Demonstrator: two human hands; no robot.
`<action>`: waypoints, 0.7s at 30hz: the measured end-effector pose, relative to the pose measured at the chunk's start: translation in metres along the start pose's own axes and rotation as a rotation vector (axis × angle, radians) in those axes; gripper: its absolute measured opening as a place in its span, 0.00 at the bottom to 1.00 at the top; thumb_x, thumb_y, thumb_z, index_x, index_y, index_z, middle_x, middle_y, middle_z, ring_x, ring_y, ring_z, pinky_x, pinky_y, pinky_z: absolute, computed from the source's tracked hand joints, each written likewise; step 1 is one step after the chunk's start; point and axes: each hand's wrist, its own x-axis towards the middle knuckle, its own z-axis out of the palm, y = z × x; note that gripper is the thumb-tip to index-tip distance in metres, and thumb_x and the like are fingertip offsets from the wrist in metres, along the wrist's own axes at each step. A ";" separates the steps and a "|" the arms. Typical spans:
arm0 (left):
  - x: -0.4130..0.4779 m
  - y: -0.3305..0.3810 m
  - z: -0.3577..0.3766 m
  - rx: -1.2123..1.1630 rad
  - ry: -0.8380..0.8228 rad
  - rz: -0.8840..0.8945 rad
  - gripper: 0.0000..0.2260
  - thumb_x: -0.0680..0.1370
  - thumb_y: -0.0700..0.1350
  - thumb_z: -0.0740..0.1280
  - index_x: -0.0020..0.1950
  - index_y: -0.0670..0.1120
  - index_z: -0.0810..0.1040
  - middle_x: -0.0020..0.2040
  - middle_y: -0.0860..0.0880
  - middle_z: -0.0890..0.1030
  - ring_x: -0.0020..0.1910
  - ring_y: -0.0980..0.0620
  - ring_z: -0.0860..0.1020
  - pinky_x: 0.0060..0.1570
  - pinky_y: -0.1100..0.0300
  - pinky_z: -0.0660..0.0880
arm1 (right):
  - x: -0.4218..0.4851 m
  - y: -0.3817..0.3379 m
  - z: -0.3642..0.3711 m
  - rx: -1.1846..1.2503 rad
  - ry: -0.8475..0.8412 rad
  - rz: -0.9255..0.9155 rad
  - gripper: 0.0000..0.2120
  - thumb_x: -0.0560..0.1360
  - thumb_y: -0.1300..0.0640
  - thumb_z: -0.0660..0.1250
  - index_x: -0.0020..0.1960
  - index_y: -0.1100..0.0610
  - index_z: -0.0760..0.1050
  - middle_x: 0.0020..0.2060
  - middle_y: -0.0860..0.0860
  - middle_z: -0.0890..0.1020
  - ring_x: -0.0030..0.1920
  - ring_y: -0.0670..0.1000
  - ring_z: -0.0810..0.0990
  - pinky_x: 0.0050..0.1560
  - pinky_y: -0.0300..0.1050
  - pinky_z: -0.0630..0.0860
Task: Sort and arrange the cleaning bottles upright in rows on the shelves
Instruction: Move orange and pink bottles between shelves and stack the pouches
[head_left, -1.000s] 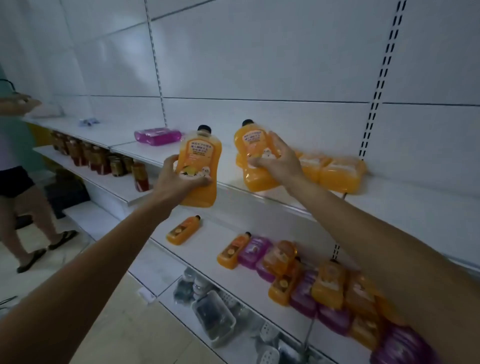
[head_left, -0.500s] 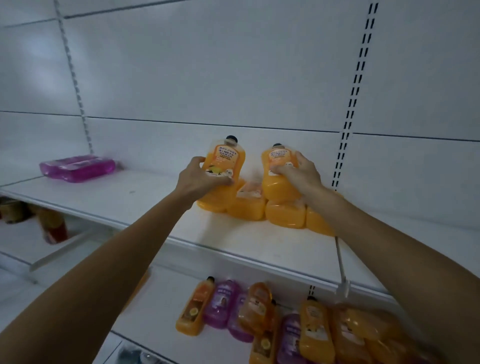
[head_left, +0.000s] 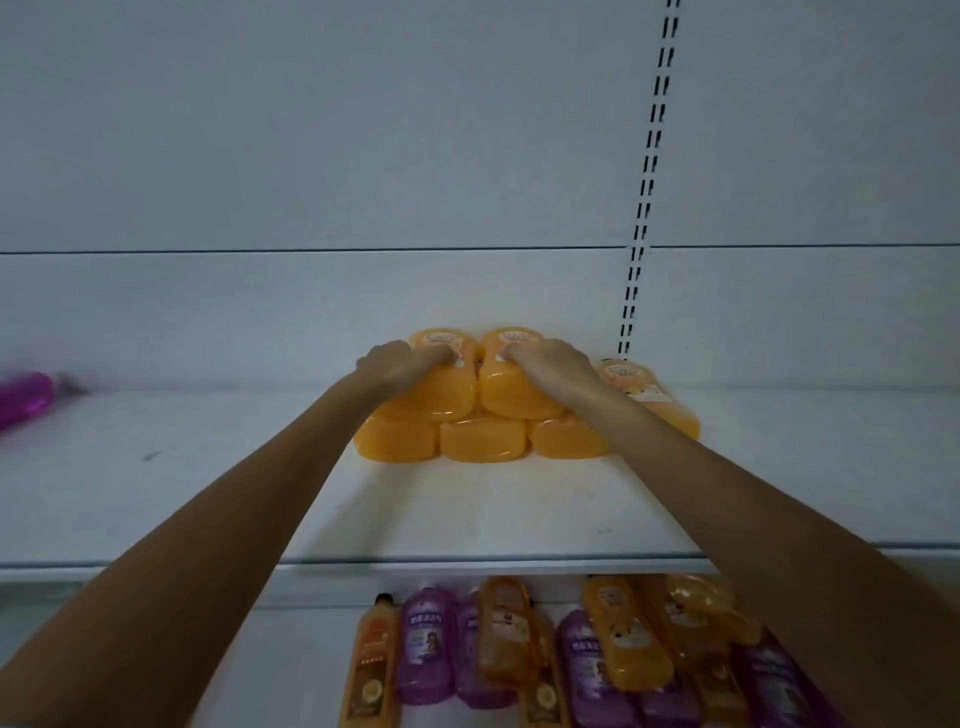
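Both held bottles, raised above the stack half a second ago, now lie on their sides on top of it, bases toward the camera. The view has also closed in on the shelf.

Left hand (head_left: 400, 364): laid over the left orange bottle (head_left: 441, 397), fingers wrapped across its upper face as far as the label, grasping it. The thumb is not visible.

Right hand (head_left: 550, 366): laid the same way over the right orange bottle (head_left: 511, 397), fingers reaching the label, grasping it.

Position of the two bottles: side by side and touching, forming an upper tier at the back of the white shelf (head_left: 467, 514), against the back panel (head_left: 363, 156). Neither is upright.

Lower tier: three orange bottles (head_left: 483, 441) lying flat in a row, bases forward, directly under the held pair and touching one another.

Further orange bottle (head_left: 652, 392): lying on its side just right of the stack, label up, partly hidden by the right forearm.

Slotted upright (head_left: 649, 156): runs down the back panel to a point just behind that bottle.

Purple bottle (head_left: 23, 397): lying at the far left of the same shelf, well apart from the stack, blurred.

Lower shelf (head_left: 301, 665): carries a jumble of orange and purple bottles (head_left: 426, 649), all lying down, several overlapping.
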 end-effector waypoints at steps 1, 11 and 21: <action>0.000 0.000 0.000 -0.018 0.001 0.026 0.31 0.76 0.61 0.60 0.72 0.42 0.62 0.70 0.40 0.68 0.66 0.39 0.68 0.64 0.46 0.68 | -0.003 -0.002 0.001 0.019 0.002 0.006 0.29 0.75 0.39 0.58 0.70 0.56 0.66 0.67 0.57 0.70 0.65 0.60 0.67 0.63 0.53 0.67; -0.059 0.017 0.011 0.194 0.305 0.587 0.24 0.75 0.53 0.65 0.69 0.47 0.68 0.70 0.44 0.68 0.69 0.45 0.63 0.65 0.49 0.63 | -0.033 0.024 -0.033 0.066 0.303 -0.100 0.30 0.77 0.49 0.62 0.75 0.58 0.58 0.72 0.56 0.66 0.71 0.55 0.64 0.67 0.47 0.63; -0.140 0.051 0.059 0.085 0.226 0.705 0.20 0.75 0.50 0.65 0.65 0.44 0.72 0.65 0.43 0.73 0.65 0.44 0.68 0.62 0.52 0.66 | -0.099 0.105 -0.093 -0.111 0.389 -0.064 0.31 0.74 0.55 0.66 0.74 0.58 0.60 0.67 0.59 0.70 0.68 0.58 0.67 0.64 0.49 0.67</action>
